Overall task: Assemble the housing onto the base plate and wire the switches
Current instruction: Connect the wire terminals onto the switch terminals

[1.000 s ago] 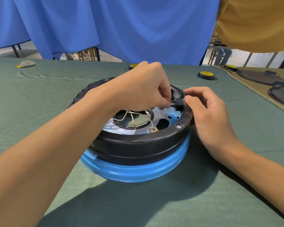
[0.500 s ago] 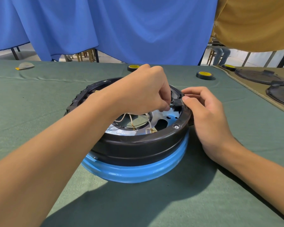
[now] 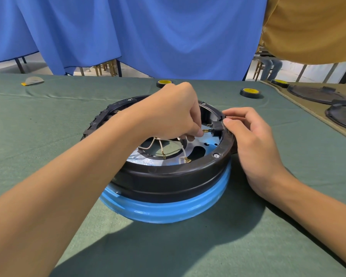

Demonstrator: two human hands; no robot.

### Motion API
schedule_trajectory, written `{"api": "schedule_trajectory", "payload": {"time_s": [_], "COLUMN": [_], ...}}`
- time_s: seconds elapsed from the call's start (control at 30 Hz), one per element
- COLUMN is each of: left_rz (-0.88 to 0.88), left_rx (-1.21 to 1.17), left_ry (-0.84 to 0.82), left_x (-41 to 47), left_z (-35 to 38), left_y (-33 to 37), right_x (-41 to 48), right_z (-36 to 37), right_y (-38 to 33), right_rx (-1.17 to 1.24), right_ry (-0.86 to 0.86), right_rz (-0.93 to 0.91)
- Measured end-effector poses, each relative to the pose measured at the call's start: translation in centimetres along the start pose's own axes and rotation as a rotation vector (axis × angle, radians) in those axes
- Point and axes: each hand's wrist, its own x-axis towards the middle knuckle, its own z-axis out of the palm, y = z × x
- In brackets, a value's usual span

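Observation:
A black ring-shaped housing (image 3: pixel 168 180) sits on a blue round base plate (image 3: pixel 168 210) in the middle of the green table. A small black switch (image 3: pixel 216 125) is set in the housing's right inner wall, its brass tabs pointing inward. My left hand (image 3: pixel 174 112) reaches over the housing and pinches a white wire's brass terminal (image 3: pixel 205 131) at the switch's lower tab. My right hand (image 3: pixel 250 134) grips the housing's rim, thumb pressed on the switch's outer side. Two more white wires (image 3: pixel 183 154) with brass terminals lie loose inside.
Two black tape rolls with yellow cores (image 3: pixel 250 92) (image 3: pixel 164 83) lie on the far side of the table. Black round covers (image 3: pixel 320 95) rest on a tan mat at the right. A person in a mustard shirt (image 3: pixel 312 27) stands at the far right. Blue curtains hang behind.
My left hand has drawn slightly left from the switch, exposing its brass tabs and the terminal in my fingers. My right hand has stayed on the rim.

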Motion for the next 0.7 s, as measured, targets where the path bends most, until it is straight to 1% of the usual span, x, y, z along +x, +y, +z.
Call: {"api": "schedule_trajectory", "payload": {"time_s": [0.13,0.27,0.37,0.57,0.7], "left_rz": [0.036,0.071,0.085,0.067,0.066], "left_rx": [0.038,0.06,0.074,0.04,0.063], "left_ry": [0.008,0.033,0.042,0.017,0.023], "left_x": [-0.15,-0.22,-0.16,-0.15,-0.04], "left_z": [-0.05,-0.17,-0.16,-0.22,0.01], "left_y": [0.18,0.29,0.29,0.27,0.33], "right_x": [0.02,-0.02,-0.07,-0.06,-0.03], "right_z": [0.08,0.25,0.25,0.36,0.4], "right_y": [0.09,0.16,0.03,-0.11,-0.15], "right_rx": [-0.004,-0.081,-0.088,-0.082,-0.07], "right_ry": [-0.001,-0.053,-0.069,-0.084,-0.089], "right_rz": [-0.013,-0.025,-0.009,0.01,0.011]}}
